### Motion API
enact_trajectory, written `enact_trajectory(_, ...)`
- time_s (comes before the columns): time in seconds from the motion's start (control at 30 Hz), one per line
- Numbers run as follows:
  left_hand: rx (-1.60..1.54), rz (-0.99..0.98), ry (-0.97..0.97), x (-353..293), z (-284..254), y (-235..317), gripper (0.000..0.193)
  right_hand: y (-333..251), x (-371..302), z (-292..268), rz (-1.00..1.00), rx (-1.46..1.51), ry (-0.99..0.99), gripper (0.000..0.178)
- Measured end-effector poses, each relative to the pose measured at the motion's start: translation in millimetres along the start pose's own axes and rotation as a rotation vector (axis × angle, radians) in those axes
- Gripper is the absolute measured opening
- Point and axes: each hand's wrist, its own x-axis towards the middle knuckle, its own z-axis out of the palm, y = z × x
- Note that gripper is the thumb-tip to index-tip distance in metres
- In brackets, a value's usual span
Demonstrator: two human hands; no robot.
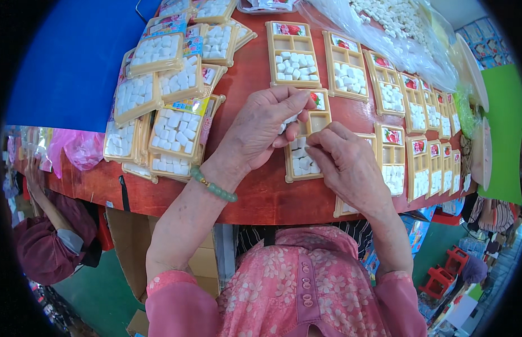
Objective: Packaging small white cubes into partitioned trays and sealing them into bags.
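Observation:
Over a beige compartment tray (pixel 319 121) my left hand (pixel 260 124) is closed around a few small white marshmallows (pixel 291 119), partly hidden by its fingers. My right hand (pixel 351 163) is bent over the same tray, thumb and fingers pinched on a marshmallow at its large lower compartment. Marshmallows (pixel 302 162) lie in rows there. The small middle compartments that show are bare, and a strawberry-printed packet (pixel 317 100) sits in the top one. A green bead bracelet (pixel 216 190) circles my left wrist.
Similar trays (pixel 294 44) stand in rows behind and to the right. Stacked filled trays (pixel 138 96) lean together at the left. A clear plastic sheet (pixel 379 42) with a heap of loose marshmallows (pixel 397 18) lies at the back right. Another person (pixel 53 224) sits at the far left.

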Motion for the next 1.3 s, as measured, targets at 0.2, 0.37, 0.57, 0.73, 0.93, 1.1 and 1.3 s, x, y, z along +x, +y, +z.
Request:
enact_trajectory(0.2,0.043,-0.006,0.008,-2,2,0,0.022,4,-2,-7,0.09,0.211,-0.019,0.008)
enact_trajectory(0.37,0.047,-0.015,0.022,-1,4,0,0.022,5,-11,-11,0.139,0.321,0.009,0.006)
enact_trajectory(0.57,0.051,-0.005,0.016,-1,4,0,0.022,10,-16,-12,0.096,0.305,0.005,0.005)
enact_trajectory(0.73,0.048,-0.015,0.036,-2,4,1,0.023,11,-24,-17,0.152,0.327,-0.009,0.006)
enact_trajectory(0.93,0.054,-0.016,0.021,-2,5,-1,0.024,5,-29,-14,0.248,0.337,-0.017,0.005)
enact_trajectory(1.1,0.054,-0.018,0.028,-2,6,-1,0.025,3,-29,-9,0.181,0.275,0.006,0.004)
enact_trajectory(1.3,0.07,-0.026,0.024,-3,6,0,0.025,-1,-26,-6,0.02,0.195,-0.006,0.007)
